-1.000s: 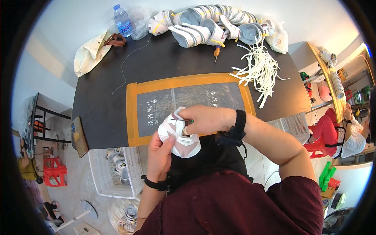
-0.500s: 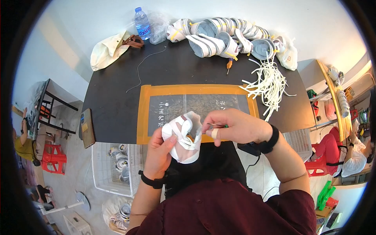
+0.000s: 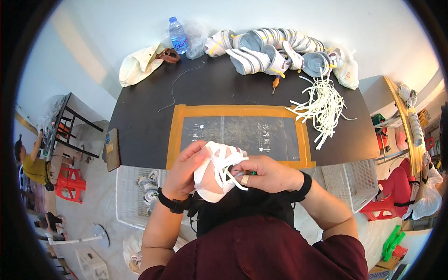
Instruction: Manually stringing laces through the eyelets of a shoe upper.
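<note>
A white and pale-pink shoe upper (image 3: 211, 183) hangs just off the table's near edge, tilted, with a white lace (image 3: 225, 163) crossing its front and a loose end pointing down to the right. My left hand (image 3: 185, 170) is closed around its left side, thumb on top. At its right side, my right hand (image 3: 273, 176) is closed on a small green-handled tool (image 3: 253, 172); its tip is hidden at the upper's opening. A strip of tape wraps one right finger. On the table's right lies a bundle of white laces (image 3: 325, 107).
Stacked shoe uppers (image 3: 280, 37) line the back of the dark table (image 3: 140, 102), near a water bottle (image 3: 178, 36), a cloth bag (image 3: 140, 65) and an orange-handled tool (image 3: 276, 83). A phone (image 3: 112, 149) lies at the left edge. White crates (image 3: 125, 196) stand below.
My right hand has moved down and in against the upper's laced side. The upper has turned, and a loose lace end now sticks out. The whole view has shifted slightly.
</note>
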`<action>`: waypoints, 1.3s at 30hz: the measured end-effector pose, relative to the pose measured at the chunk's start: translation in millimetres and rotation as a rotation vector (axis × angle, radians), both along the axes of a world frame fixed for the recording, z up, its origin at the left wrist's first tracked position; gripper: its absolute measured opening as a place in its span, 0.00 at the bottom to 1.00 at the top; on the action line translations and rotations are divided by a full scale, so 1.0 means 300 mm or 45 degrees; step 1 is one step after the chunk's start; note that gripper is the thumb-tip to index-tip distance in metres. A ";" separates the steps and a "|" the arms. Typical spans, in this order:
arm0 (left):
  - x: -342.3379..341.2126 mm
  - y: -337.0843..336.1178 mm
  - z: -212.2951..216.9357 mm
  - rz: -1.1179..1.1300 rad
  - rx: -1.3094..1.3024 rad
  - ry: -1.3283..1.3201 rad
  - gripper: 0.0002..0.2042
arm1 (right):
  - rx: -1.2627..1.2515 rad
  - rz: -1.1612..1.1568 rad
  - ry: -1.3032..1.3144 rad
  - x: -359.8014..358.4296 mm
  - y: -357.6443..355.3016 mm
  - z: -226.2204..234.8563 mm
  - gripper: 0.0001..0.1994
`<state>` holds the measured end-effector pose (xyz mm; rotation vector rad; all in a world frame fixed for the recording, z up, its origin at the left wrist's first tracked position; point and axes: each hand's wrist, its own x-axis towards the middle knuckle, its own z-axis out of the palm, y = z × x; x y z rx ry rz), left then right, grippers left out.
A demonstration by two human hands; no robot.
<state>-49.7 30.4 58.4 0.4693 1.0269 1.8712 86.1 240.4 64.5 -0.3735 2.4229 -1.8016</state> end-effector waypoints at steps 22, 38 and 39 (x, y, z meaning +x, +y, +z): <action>0.250 0.008 -0.093 0.674 -0.203 0.556 0.05 | -0.343 -0.725 0.119 -0.003 -0.171 -0.115 0.04; 0.237 -0.048 -0.168 0.457 -0.025 0.185 0.20 | -0.340 -0.740 0.254 -0.031 -0.229 -0.182 0.05; 0.222 -0.049 -0.169 0.468 -0.088 0.171 0.19 | -0.261 -0.744 0.241 -0.030 -0.229 -0.191 0.05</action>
